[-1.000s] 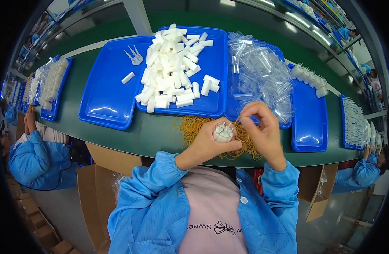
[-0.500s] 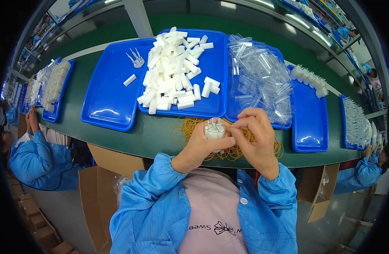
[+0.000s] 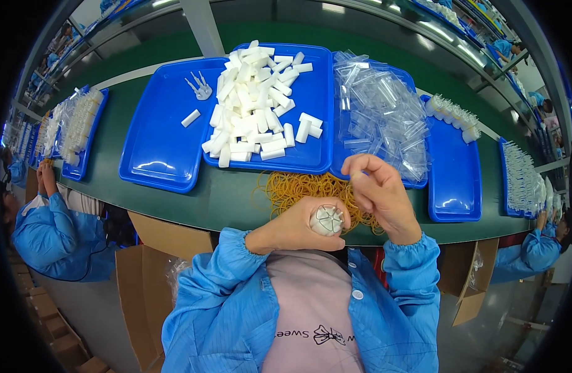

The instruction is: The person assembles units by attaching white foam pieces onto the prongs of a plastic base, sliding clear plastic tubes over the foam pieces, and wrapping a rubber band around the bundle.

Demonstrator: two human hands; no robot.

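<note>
My left hand (image 3: 292,222) is wrapped round a round white bundle (image 3: 327,221), whose end faces up with thin dark lines splitting it into wedge-like segments. My right hand (image 3: 381,191) is raised to the right of the bundle and apart from it, thumb and forefinger pinched together. Whatever that pinch holds, if anything, is too small to make out. Just behind both hands lies a heap of yellow rubber bands (image 3: 304,189) on the green table, partly covered by my hands.
Beyond, a blue tray (image 3: 309,158) holds a pile of white blocks (image 3: 255,102). Clear plastic sleeves (image 3: 385,118) fill a tray to its right. At left, a blue tray (image 3: 155,155) carries one block and a white pronged part (image 3: 200,87). White bundles (image 3: 451,117) line the far-right tray's back.
My left hand has moved slightly right and nearer me, and the bundle has tilted. My right hand has come away from the bundle, to the right.
</note>
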